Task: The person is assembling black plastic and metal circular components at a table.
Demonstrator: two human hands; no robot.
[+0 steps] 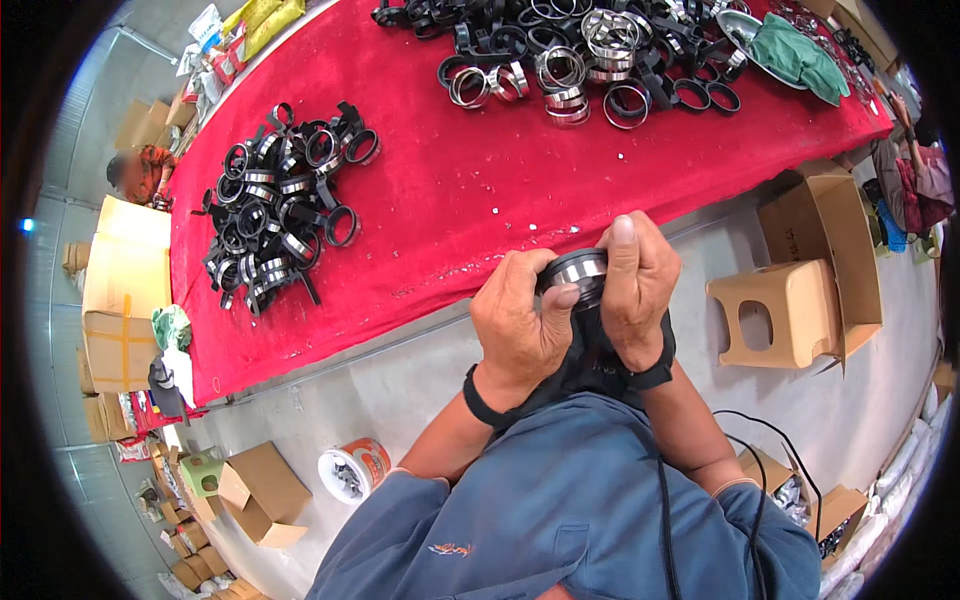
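Between my two hands is a black ring with a shiny metal band (580, 272), held just past the near edge of the red-covered table (430, 220). The fingers of my left hand (522, 315) wrap its left side, with the thumb pressed against the front. My right hand (638, 290) grips the right side, thumb pointing up. Both hands partly hide the ring. On the table to the left lies a pile of black rings with metal bands (290, 190). A larger heap of black rings and loose metal bands (600, 60) spreads along the far side.
A metal tray with green cloth (795, 58) sits at the far right. Right of me stand a tan plastic stool (785, 315) and an open carton (825, 230). On the floor at left are a white bucket (345, 470) and a carton (265, 490). Another person (150, 175) is beyond the table's left end.
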